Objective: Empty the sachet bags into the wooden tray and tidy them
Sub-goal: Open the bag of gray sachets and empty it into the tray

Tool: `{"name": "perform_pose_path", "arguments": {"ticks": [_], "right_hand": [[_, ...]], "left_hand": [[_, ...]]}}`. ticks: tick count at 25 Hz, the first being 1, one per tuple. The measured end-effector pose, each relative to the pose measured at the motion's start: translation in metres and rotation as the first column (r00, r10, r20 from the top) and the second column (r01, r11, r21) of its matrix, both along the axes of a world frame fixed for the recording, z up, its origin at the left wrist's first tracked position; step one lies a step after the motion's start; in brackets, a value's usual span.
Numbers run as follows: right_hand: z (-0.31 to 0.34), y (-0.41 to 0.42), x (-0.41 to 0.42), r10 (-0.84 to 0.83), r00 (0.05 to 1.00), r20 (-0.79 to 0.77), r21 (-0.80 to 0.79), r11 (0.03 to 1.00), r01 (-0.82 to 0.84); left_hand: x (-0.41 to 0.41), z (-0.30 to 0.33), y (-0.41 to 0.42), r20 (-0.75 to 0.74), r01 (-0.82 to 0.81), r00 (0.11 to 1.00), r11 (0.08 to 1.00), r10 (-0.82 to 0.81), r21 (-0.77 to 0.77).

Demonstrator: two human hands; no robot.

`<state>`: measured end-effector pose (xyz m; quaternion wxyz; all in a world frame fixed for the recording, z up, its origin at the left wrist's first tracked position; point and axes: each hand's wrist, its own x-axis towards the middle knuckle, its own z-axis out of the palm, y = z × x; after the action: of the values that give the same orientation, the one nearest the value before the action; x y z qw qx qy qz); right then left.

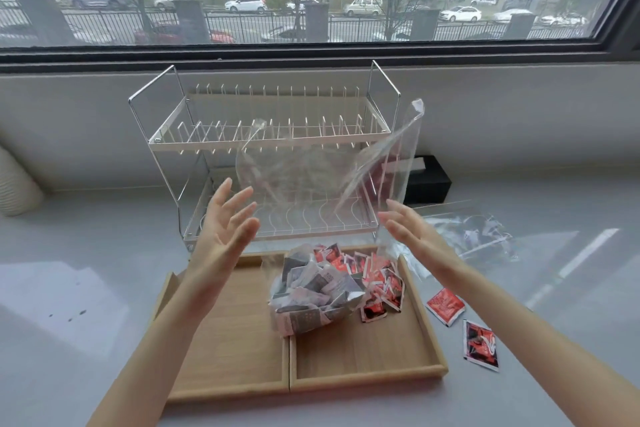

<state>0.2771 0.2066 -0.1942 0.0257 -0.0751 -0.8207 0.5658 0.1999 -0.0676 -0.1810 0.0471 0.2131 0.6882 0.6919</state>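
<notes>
Both my hands are spread open around a clear plastic bag floating above the wooden tray.

My left hand and right hand hold nothing, fingers wide; the empty bag looks loose in the air. Grey sachets and red sachets heap in the wooden tray, in its right compartment. Two stray red sachets lie outside it. The bag could drift down over the heap or behind the dish rack.
</notes>
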Motion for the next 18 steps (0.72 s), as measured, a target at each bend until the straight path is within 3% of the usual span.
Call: {"name": "perform_pose_path", "arguments": {"ticks": [4, 7, 13, 16, 18], "right_hand": [[-0.037, -0.004, 0.012, -0.094, 0.994, 0.048, -0.102, 0.990, 0.099], [-0.051, -0.006, 0.011, -0.158, 0.984, 0.088, -0.161, 0.972, 0.171], [-0.053, -0.013, -0.003, -0.271, 0.957, 0.101, -0.120, 0.952, 0.282], [-0.054, -0.011, -0.002, -0.168, 0.974, 0.153, -0.168, 0.967, 0.193], [-0.058, -0.008, 0.000, -0.077, 0.987, 0.138, -0.279, 0.954, 0.113]], "left_hand": [[0.018, -0.046, -0.002, 0.200, 0.133, 0.976, 0.963, -0.086, -0.234], [0.027, -0.073, 0.004, 0.314, 0.238, 0.939, 0.925, -0.141, -0.296], [0.023, -0.095, 0.020, 0.163, 0.035, 0.986, 0.919, 0.032, -0.392], [0.021, -0.096, 0.021, 0.216, -0.050, 0.968, 0.944, 0.126, -0.327], [0.020, -0.098, 0.022, 0.279, -0.104, 0.943, 0.956, 0.182, -0.273]]}}
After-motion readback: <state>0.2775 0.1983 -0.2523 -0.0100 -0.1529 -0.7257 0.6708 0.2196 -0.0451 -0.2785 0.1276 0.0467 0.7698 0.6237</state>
